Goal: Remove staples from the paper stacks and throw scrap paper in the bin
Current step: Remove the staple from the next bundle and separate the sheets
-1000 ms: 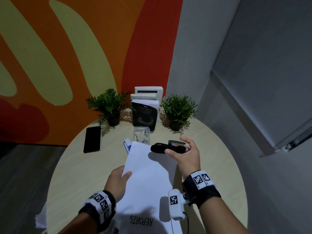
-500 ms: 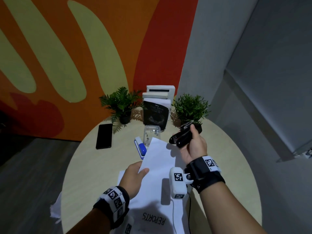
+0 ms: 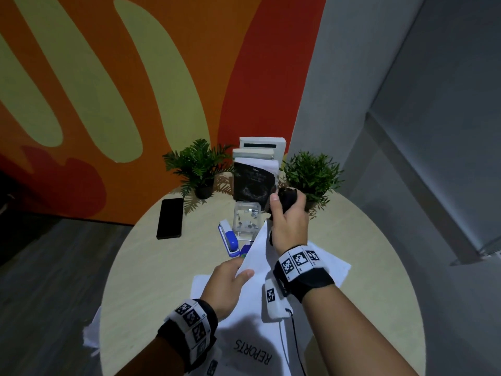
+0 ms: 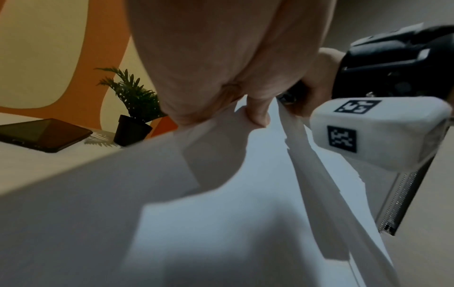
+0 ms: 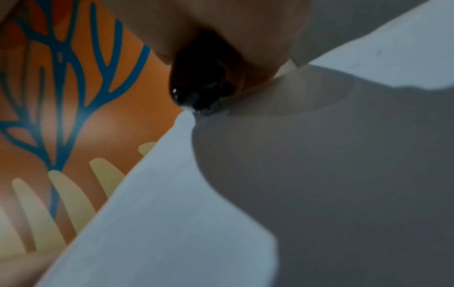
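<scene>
From the head view, the left hand [image 3: 226,284] pinches the edge of a lifted paper stack [image 3: 257,256] above the desk [image 3: 151,270], thumb on top. The right hand [image 3: 288,222], fingers curled tight, grips a black staple remover [image 3: 287,198] just beyond the left fingers. Only the right wrist view shows the remover's tip touching the stack's top corner [image 5: 186,116]. The left wrist view shows the fingers [image 4: 258,110] creasing the sheet.

Left hand [image 3: 226,284] pinches paper stack [image 3: 259,256]; right hand [image 3: 288,223] grips black staple remover [image 3: 287,199].
</scene>
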Demonstrator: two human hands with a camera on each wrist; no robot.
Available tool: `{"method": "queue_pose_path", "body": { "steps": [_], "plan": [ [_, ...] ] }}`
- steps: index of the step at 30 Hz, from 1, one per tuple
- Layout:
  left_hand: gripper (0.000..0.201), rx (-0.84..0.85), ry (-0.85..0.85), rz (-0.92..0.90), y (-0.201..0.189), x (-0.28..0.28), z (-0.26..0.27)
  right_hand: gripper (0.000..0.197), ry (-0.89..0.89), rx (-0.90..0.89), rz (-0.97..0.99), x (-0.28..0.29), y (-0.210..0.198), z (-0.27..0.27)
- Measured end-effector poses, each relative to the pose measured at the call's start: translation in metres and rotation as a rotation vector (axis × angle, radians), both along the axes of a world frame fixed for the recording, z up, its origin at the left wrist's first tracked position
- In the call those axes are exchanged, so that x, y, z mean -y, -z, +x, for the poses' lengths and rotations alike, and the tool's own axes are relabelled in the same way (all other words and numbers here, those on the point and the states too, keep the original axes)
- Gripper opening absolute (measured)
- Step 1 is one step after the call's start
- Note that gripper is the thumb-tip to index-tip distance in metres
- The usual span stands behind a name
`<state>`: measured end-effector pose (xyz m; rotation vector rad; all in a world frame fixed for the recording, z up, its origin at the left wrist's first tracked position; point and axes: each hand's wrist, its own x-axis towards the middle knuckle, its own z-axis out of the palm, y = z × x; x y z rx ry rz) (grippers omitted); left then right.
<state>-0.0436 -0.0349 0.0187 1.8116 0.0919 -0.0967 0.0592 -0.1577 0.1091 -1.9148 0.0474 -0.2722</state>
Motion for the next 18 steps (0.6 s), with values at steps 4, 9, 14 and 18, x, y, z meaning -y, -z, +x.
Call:
{"method": "queue_pose_path", "body": {
  "steps": [4,9,14,18],
  "plan": [
    [0.024,0.02,0.05,0.042,0.001,0.002,0.003,0.042,0.073,-0.002,-0.079,-0.005,-0.003,-0.001],
    [0.024,0.015,0.039,0.044,0.001,0.003,0.004,0.046,0.043,0.0,-0.094,-0.002,-0.006,0.004],
    [0.023,-0.015,-0.081,0.144,0.013,-0.016,0.004,0.037,0.072,0.003,-0.065,0.015,0.006,0.008],
    [0.02,-0.065,-0.18,0.242,0.03,-0.039,0.0,0.039,0.199,-0.064,-0.029,0.041,0.028,0.011]
  ]
}}
